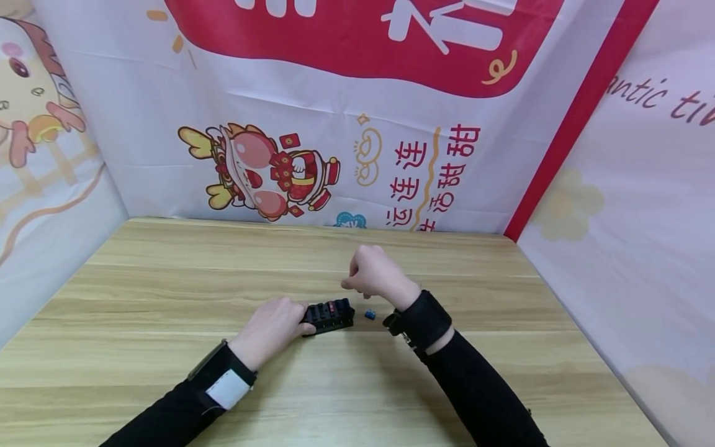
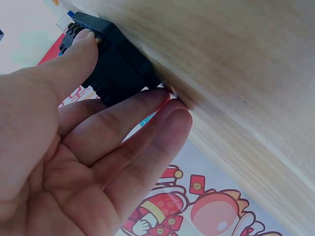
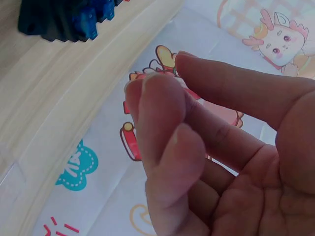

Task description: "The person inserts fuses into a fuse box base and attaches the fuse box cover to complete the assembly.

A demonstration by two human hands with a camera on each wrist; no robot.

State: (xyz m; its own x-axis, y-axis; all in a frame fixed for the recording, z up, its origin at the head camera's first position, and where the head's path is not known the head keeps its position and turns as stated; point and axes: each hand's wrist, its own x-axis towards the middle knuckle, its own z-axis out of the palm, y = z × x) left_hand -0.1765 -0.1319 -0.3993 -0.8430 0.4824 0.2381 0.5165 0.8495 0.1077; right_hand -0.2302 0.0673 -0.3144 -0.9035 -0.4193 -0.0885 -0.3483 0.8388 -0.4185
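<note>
L hand [image 1: 275, 329] pinches black slotted block [image 1: 331, 316] by left end on tabletop [image 1: 167, 292] — prob. steadying it w/ top mostly uncovered. R hand [image 1: 382, 275] hovers nearby, narrow thumb-finger gap, nothing visible in it; small blue piece [image 1: 370, 315] lies off block's right end.

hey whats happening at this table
A person's left hand grips a black slotted block between thumb and fingers. A small blue piece lies on the wooden table, just right of the block and apart from it. The right hand hovers nearby, fingers bent, with nothing visible in them.
</note>
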